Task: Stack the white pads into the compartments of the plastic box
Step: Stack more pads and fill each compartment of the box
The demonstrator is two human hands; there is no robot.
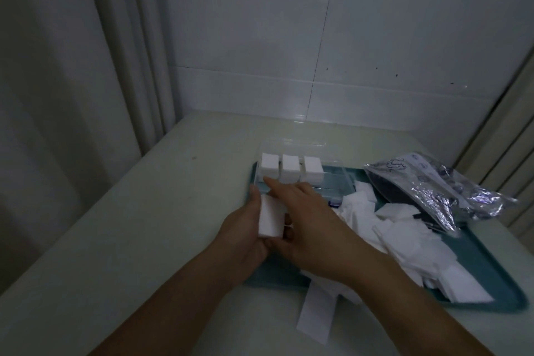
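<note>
Left hand (245, 228) grips a stack of white pads (271, 218), right hand (306, 220) lies relaxed over it, index finger pointing at the plastic box (332, 182) with 3 stacks in.

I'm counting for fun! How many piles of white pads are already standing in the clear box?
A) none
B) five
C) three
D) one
C: three stacks of white pads stand side by side along the far row of the clear plastic box, while the left hand holds another stack of pads just in front of it.
</note>
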